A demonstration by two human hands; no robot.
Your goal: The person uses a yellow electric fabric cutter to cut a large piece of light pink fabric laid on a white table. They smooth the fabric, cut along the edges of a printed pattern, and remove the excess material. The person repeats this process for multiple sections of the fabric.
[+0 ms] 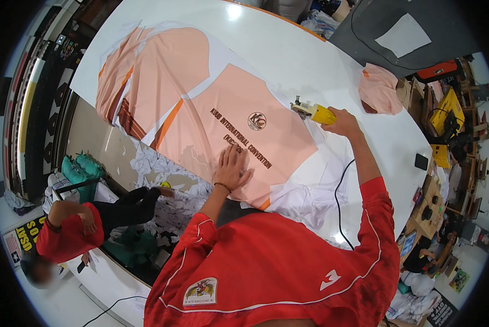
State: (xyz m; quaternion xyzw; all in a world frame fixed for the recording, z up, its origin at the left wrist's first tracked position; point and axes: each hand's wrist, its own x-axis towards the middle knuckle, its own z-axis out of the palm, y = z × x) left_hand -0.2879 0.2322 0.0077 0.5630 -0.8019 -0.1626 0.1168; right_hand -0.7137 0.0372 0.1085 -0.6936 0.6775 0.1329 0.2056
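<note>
apparently trimming, the right hand (342, 123) grips the yellow electric cutter (322, 114), left hand (232, 169) spread on peach fabric panel (231, 92); next calls for edge-following.

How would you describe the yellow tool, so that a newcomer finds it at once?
On the big white table, find the printed peach fabric panel. By its right edge, the person's right hand holds the yellow tool. A metal head and bright yellow body distinguish it from the panel.
</note>
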